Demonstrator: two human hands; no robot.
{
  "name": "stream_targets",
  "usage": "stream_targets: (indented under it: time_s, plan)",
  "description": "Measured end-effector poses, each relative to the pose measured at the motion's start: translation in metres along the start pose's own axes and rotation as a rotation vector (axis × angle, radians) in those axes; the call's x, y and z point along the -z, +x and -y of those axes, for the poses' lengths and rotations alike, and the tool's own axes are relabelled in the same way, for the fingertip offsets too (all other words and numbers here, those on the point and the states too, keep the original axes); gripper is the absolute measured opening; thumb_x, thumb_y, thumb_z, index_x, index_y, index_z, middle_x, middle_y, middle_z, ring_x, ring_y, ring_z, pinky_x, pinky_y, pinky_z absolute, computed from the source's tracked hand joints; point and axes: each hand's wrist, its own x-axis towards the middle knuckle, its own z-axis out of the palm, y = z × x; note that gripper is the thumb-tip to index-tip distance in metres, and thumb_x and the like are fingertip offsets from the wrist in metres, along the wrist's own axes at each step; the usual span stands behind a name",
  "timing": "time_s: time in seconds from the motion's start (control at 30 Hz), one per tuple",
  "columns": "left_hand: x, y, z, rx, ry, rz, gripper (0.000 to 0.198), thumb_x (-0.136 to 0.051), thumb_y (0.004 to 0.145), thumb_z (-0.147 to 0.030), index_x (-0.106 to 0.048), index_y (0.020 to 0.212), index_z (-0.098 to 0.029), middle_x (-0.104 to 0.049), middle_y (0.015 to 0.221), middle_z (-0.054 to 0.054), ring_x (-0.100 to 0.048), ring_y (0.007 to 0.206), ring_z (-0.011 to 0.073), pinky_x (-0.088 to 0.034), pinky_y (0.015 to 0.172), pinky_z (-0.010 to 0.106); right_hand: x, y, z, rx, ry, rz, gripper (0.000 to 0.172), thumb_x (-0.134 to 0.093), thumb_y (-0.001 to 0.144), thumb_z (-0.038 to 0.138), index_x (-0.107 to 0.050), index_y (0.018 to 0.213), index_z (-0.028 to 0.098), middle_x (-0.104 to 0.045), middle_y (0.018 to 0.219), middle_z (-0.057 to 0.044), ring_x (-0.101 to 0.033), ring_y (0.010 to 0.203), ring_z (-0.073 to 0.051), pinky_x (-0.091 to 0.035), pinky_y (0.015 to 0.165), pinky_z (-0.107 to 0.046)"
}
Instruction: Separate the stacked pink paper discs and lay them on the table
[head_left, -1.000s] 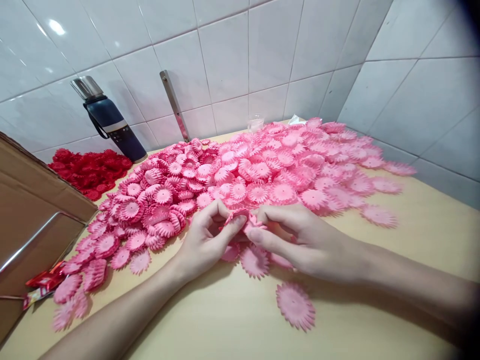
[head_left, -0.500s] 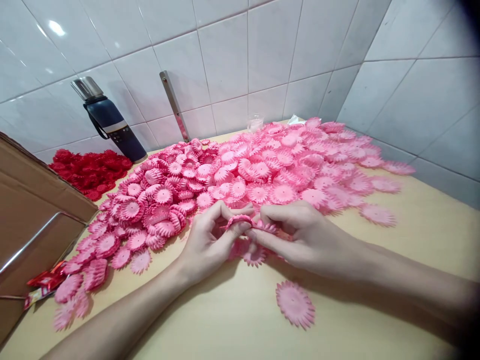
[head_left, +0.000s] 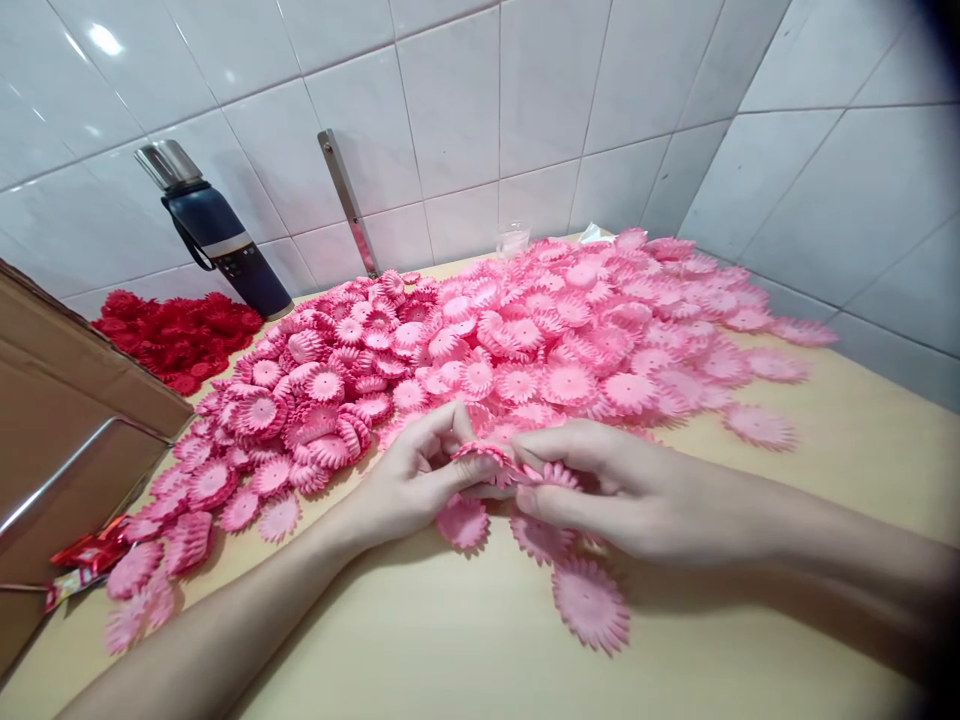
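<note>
My left hand [head_left: 412, 480] pinches a pink scalloped petal disc [head_left: 489, 456] between thumb and fingers. Close against it, my right hand [head_left: 637, 490] grips another pink petal disc [head_left: 558, 476], its thumb underneath. The inner edges of both pieces meet between the hands, and fingers partly cover them. Below the hands lie loose pink discs: one under the left thumb [head_left: 463, 524], another under the right thumb [head_left: 541, 538], and a flat one [head_left: 592, 605] nearer to me.
A big heap of pink petal discs [head_left: 517, 335] spreads behind my hands. At left are a red flower pile [head_left: 180, 340], a cardboard box [head_left: 75, 430], red wrappers [head_left: 90, 555] and a dark blue flask [head_left: 217, 225]. A metal strip [head_left: 346, 200] leans on the tiled wall.
My right hand has shifted slightly right and down, and the piece in it now shows more beside the left-hand one. More of the loose discs below is visible.
</note>
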Motion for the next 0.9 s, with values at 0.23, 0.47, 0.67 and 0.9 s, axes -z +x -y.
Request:
stream_targets:
  time_s: [0.23, 0.47, 0.67, 0.9]
  plan:
    - [0.002, 0.000, -0.001, 0.000, -0.005, 0.046, 0.037, -0.068, 0.084, -0.039, -0.040, 0.073, -0.018, -0.043, 0.065, -0.005, -0.039, 0.058, 0.0072, -0.032, 0.053, 0.018, 0.001, -0.002, -0.003, -0.134, 0.263, 0.089, 0.012, -0.052, 0.082, 0.014, -0.065, 0.084, 0.016, -0.054, 0.068, 0.001, -0.047, 0.060, -0.011, -0.038, 0.054, -0.022]
    - [0.008, 0.003, 0.002, 0.037, -0.317, 0.079, 0.036, -0.075, 0.079, -0.031, -0.043, 0.073, -0.016, -0.046, 0.059, -0.007, -0.045, 0.052, 0.0042, -0.038, 0.051, 0.013, 0.004, -0.004, 0.001, -0.082, 0.234, 0.149, 0.018, -0.055, 0.076, 0.012, -0.058, 0.059, 0.018, -0.062, 0.072, -0.002, -0.060, 0.071, -0.016, -0.050, 0.066, -0.026]
    - [0.005, 0.006, -0.005, 0.023, -0.668, -0.146, 0.027, -0.071, 0.082, -0.019, -0.044, 0.078, -0.018, -0.067, 0.074, -0.003, -0.072, 0.078, 0.0152, -0.060, 0.080, 0.035, 0.024, 0.002, 0.001, 0.152, 0.311, -0.165, 0.013, -0.061, 0.082, 0.022, -0.074, 0.083, 0.022, -0.071, 0.115, -0.006, -0.065, 0.107, -0.026, -0.053, 0.089, -0.039]
    - [-0.001, 0.006, -0.003, 0.020, -0.565, -0.103, 0.017, -0.060, 0.083, -0.007, -0.046, 0.082, -0.017, -0.075, 0.081, 0.006, -0.074, 0.086, 0.0211, -0.059, 0.080, 0.036, 0.013, 0.012, -0.003, 0.267, -0.009, -0.520, 0.019, -0.066, 0.086, 0.033, -0.069, 0.073, 0.020, -0.066, 0.077, -0.002, -0.060, 0.071, -0.014, -0.049, 0.064, -0.028]
